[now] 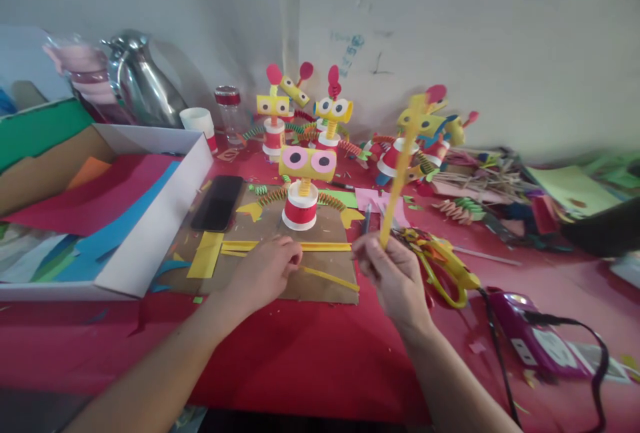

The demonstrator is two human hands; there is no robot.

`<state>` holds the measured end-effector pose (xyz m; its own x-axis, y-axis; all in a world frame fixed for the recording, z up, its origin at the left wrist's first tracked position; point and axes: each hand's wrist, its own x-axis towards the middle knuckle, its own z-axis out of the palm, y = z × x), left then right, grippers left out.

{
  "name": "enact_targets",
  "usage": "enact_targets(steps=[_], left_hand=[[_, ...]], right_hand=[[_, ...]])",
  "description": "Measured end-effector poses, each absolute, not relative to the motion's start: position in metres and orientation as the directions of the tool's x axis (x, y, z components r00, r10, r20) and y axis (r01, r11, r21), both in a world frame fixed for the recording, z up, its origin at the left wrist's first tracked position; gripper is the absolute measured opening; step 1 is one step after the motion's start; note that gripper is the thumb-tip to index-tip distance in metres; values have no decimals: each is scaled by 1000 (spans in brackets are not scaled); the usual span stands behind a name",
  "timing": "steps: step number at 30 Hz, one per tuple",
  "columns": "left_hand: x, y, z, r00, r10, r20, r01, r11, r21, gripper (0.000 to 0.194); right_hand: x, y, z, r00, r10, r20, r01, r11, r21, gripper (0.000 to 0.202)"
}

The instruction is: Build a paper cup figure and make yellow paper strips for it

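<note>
My right hand (pixel 393 273) is closed on one end of a long yellow paper strip (pixel 403 166), which stands up tilted and slightly blurred. My left hand (pixel 270 266) rests with curled fingers over more yellow paper strips (pixel 325 246) on a cardboard sheet (pixel 320 293); its fingertips are hidden. A thin yellow strip (pixel 333 278) runs out to the right from beside those fingers. Just behind the hands stands a paper-cup figure (pixel 300 206) with pink-ringed eyes and spring-folded arms. A short yellow paper piece (pixel 205 255) lies left of my left hand.
A white box (pixel 165 153) of coloured paper stands left, near a black phone (pixel 219 203). Similar figures (pixel 333 113) line the wall with a steel jug (pixel 145 80). Yellow-handled scissors (pixel 425 266), a yellow glue gun (pixel 455 260) and a purple device (pixel 540 336) with a cord lie right.
</note>
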<state>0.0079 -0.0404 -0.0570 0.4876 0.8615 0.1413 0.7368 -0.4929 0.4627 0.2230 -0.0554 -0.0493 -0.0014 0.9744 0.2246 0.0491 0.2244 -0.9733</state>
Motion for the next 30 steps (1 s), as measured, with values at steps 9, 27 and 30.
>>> enact_targets(steps=[9, 27, 30], left_hand=[[9, -48, -41, 668, 596, 447, 644, -763, 56, 20], [-54, -39, -27, -281, 221, 934, 801, -482, 355, 12], [-34, -52, -32, 68, 250, 966, 747, -654, 117, 17]], right_hand=[[219, -54, -66, -446, 859, 251, 535, 481, -695, 29], [252, -38, -47, 332, 903, 274, -35, 302, -953, 21], [252, -33, -47, 408, 902, 141, -313, 283, -907, 28]])
